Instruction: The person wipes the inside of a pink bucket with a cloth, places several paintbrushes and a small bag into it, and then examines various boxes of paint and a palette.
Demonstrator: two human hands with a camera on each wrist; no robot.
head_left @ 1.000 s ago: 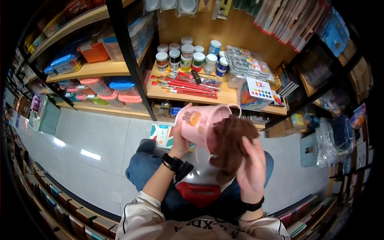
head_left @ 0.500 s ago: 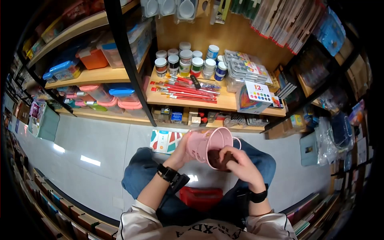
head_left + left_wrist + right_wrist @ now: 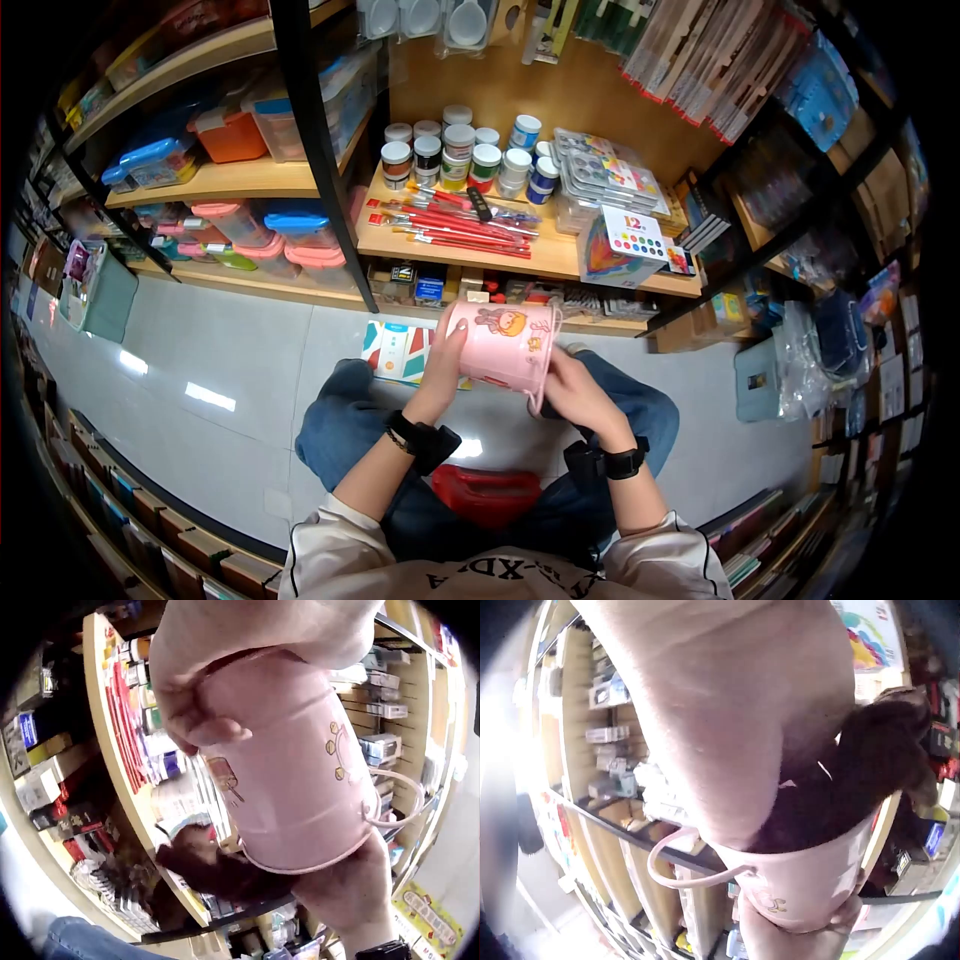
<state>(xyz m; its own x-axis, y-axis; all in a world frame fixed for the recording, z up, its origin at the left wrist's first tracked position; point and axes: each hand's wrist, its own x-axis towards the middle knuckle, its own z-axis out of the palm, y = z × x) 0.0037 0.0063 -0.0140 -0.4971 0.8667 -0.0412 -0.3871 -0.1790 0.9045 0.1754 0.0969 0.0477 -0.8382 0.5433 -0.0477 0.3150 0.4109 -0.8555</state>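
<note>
A pink bucket with cartoon prints lies tilted on its side in front of the body, its mouth toward the right. My left hand grips it around the base end; in the left wrist view its thumb and fingers wrap the pink wall. My right hand reaches in at the mouth, with its fingertips hidden behind the rim. A dark brown soft, floppy item bulges out of the mouth beside the right palm, partly inside the bucket. The bucket's loop handle sticks out at one side.
Ahead, a wooden shelf holds paint jars, red-handled brushes and a box of paints. On the tiled floor a flat patterned box lies beyond the knees. A red case sits between the legs.
The brown item, outside the mouth a second ago, has gone mostly into the bucket under the right hand. The bucket has turned, so its mouth now faces away from the head view.
</note>
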